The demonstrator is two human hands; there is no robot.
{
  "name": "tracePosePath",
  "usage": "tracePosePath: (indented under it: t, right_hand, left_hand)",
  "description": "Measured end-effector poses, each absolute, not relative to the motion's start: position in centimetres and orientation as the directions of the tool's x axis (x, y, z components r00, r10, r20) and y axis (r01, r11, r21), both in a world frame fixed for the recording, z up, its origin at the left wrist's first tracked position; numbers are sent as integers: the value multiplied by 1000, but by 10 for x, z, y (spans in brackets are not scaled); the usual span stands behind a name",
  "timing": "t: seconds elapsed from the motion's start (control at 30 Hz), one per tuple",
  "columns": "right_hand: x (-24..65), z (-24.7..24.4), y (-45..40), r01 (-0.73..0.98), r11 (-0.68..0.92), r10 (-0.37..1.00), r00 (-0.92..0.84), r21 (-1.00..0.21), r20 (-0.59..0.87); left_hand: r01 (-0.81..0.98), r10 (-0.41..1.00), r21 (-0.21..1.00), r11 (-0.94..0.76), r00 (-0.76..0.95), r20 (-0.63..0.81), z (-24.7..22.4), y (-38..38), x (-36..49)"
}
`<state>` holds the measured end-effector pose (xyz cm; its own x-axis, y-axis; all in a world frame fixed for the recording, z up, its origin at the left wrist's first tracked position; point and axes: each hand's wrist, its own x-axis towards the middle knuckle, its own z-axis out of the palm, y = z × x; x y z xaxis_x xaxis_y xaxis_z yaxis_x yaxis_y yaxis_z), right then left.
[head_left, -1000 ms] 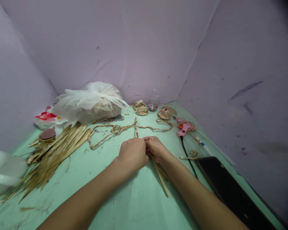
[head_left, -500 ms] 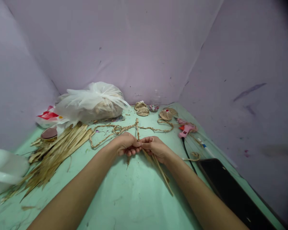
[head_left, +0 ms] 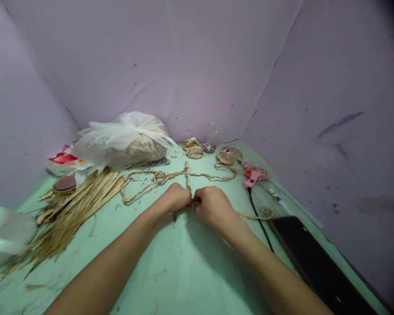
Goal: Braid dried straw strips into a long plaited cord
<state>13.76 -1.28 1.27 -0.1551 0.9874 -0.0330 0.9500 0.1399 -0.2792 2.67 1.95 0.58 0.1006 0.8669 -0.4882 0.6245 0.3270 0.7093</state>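
A braided cord [head_left: 188, 180] of dried plant fibre runs toward me from the long braid on the table and ends between my hands. My left hand [head_left: 177, 197] is closed around its near end, and a small brown wisp [head_left: 174, 215] hangs below. Close beside it, almost touching, my right hand [head_left: 214, 204] is curled into a fist on the loose strands at the cord's end. The back of that hand hides most of what it grips. Beyond both hands, the rest of the braid [head_left: 210, 176] lies in loops across the green table [head_left: 170, 271].
Left lie dried leaf strips [head_left: 75, 214], a white plastic bag [head_left: 124, 140] and a white jug [head_left: 6, 236]. Woven coils [head_left: 194, 152] and a bead container [head_left: 209, 148] stand at the back. Right are a pink glue gun [head_left: 254, 178], its black cable [head_left: 258, 218] and a dark phone [head_left: 315, 262].
My right hand has turned over from a fingertip pinch into a fist, knuckles up. The pale strands that trailed below it are out of sight. My left hand stays on the cord.
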Motion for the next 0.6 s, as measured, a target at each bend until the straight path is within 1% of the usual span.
tracePosePath:
  t: [0.07, 0.17, 0.23, 0.33, 0.4, 0.47, 0.53, 0.6]
  right_hand:
    - [132, 23, -20, 975, 95, 991, -111, -202, -68]
    - [123, 33, -28, 984, 88, 985, -109, -156, -132]
    - [116, 35, -33, 984, 102, 980, -124, -145, -154]
    - [108, 34, -39, 981, 133, 974, -155, -140, -163]
    - [105, 34, -44, 976, 151, 969, -178, -156, -173]
    - [108, 37, -47, 963, 181, 962, -216, -202, -170]
    - [119, 42, -45, 937, 212, 951, -263, -277, -160]
    - [136, 47, -36, 910, 203, 950, -272, -360, -151]
  left_hand:
    - [554, 839, 726, 408, 86, -538, 10, 17, 28]
    - [464, 801, 744, 481, 114, -588, 16, 15, 27]
    - [419, 794, 764, 490, 146, -590, 17, 15, 26]
    - [396, 812, 796, 457, 178, -555, 16, 16, 23]
    - [404, 824, 809, 428, 194, -533, 14, 17, 21]
    - [404, 819, 816, 414, 226, -527, 12, 19, 19]
    - [389, 811, 829, 401, 270, -519, 10, 20, 16]
    - [376, 798, 844, 382, 327, -507, 11, 22, 13]
